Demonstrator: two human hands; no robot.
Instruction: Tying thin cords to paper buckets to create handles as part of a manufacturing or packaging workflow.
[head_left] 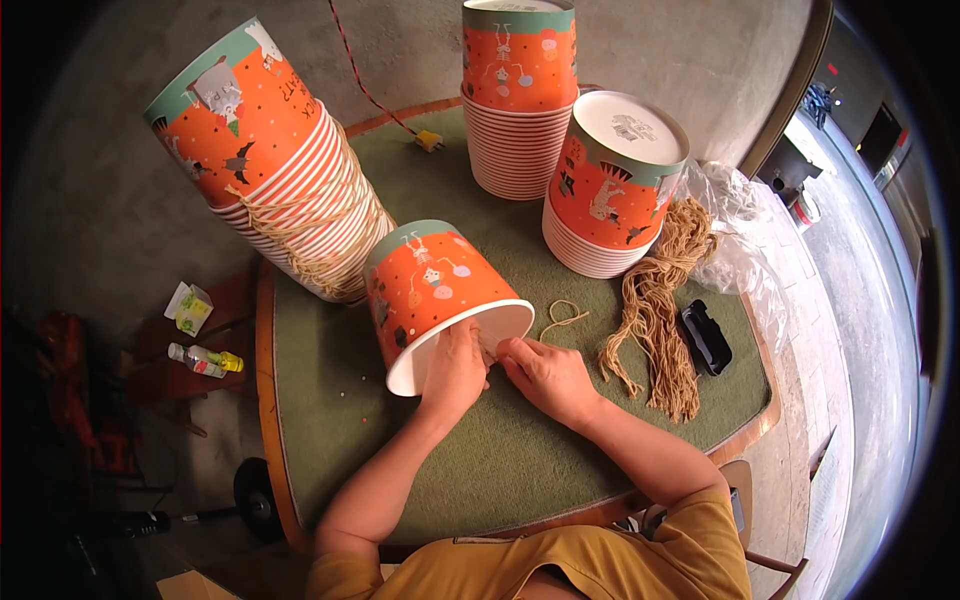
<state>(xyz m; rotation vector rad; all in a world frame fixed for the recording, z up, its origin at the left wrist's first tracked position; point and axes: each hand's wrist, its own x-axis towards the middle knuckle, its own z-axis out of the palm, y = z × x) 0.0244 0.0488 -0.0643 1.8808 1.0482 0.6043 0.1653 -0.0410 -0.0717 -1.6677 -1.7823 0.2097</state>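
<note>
An orange paper bucket [440, 285] with a green base band and printed figures lies tipped on the table, its white-rimmed mouth toward me. My left hand [457, 370] reaches into that mouth, fingers closed and partly hidden against the inner wall. Beside it, at the right of the rim, my right hand [548, 378] is closed in a pinch. The fingertips of both hands nearly meet. What they hold is too small to make out. Just beyond the right hand, a short loop of twine [566, 318] lies on the green cloth.
A tall stack of buckets [290, 200] wound with twine leans at the left. Two upside-down stacks [520, 140] [610, 215] stand at the back. On the right are a twine bundle [665, 310], a black tray [706, 337] and clear plastic [745, 260]. A yellow plug [429, 140] lies behind.
</note>
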